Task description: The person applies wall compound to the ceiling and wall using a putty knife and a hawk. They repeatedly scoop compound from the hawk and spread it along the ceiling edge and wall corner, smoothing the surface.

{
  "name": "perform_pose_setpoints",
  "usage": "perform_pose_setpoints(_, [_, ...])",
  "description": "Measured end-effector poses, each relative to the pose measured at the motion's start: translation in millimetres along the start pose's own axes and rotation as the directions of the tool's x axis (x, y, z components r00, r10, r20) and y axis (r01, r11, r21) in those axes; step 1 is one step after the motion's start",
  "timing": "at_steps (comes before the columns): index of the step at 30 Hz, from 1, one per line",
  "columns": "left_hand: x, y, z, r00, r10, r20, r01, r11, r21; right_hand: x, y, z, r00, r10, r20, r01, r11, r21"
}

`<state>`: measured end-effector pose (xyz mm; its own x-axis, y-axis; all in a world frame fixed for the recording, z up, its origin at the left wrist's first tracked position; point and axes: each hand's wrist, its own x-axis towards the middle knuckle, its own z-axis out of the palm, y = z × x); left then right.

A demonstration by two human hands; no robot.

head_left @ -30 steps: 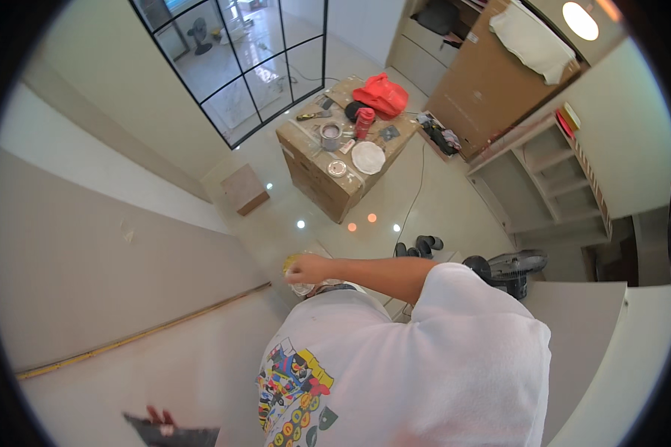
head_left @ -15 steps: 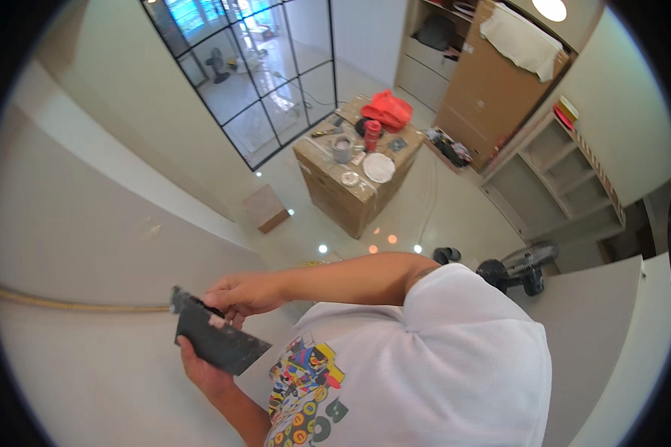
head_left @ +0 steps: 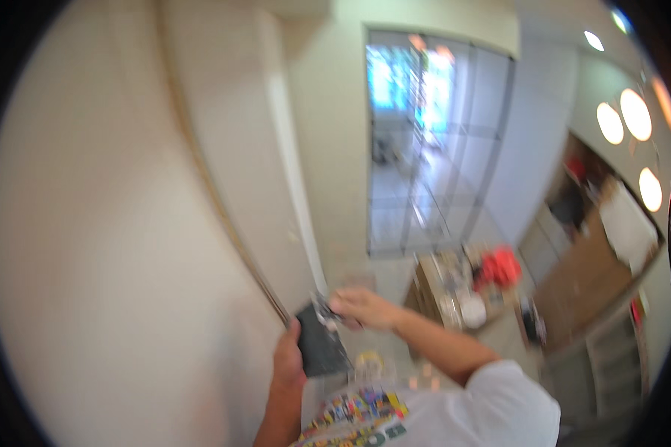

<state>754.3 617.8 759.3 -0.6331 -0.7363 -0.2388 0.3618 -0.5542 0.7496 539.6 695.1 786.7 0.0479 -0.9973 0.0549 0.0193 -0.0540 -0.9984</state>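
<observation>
**Left hand (head_left: 287, 356) holds a dark plate (head_left: 317, 344); right hand (head_left: 365, 308) has a small tool (head_left: 323, 308) at its upper edge**

The plate is directly between the two hands. The left fingers are closed on its left edge, the thumb lying along that side and the other fingers mostly hidden behind. The right fingers are curled in around the tool; blur hides its exact shape, and whether it presses on the plate or only overlaps it from this angle, I cannot tell.

To do this well, I judge, the left grip should stay firm and the plate steady, with the tool laid flat and drawn in even strokes across the face, clear of the left thumb.

The left forearm rises from the lower edge, wrist nearly straight, hand upright. The right forearm slants in from the lower right, elbow out, knuckles up.

Just below the right fingers are the printed shirt (head_left: 462, 402) and a blurred, yellow-rimmed round item (head_left: 369, 365). Left of the left fingers is a pale wall (head_left: 112, 261); a thin brown strip (head_left: 227, 216) climbs it from just beyond the thumb.

Farther off, right of the right fingers, stands a carton (head_left: 419, 302) bearing a white disc (head_left: 472, 308) and a red bag (head_left: 499, 270). Farthest, above the right fingers, is a glass partition (head_left: 440, 179).
</observation>
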Motion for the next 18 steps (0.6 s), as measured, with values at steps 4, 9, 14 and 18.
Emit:
perform_pose_setpoints(4, [-27,18,-28,0.966,0.247,0.075,-0.231,0.957,-0.175,39,-19,-15,0.961,0.053,-0.272,-0.079,0.993,-0.087])
perform_pose_setpoints(9, [-57,39,-79,0.816,0.568,0.107,-0.576,0.816,0.056,100,-105,-45,0.866,-0.433,-0.251,0.463,0.883,0.073])
perform_pose_setpoints(14, [-77,49,-104,0.787,0.617,-0.025,-0.614,0.786,0.070,194,-273,10,0.606,-0.769,-0.203,0.787,0.617,0.015])
perform_pose_setpoints(18, [-79,56,-118,0.810,0.585,0.043,-0.586,0.803,0.110,261,-350,50,0.547,-0.682,-0.484,0.739,0.666,-0.104])
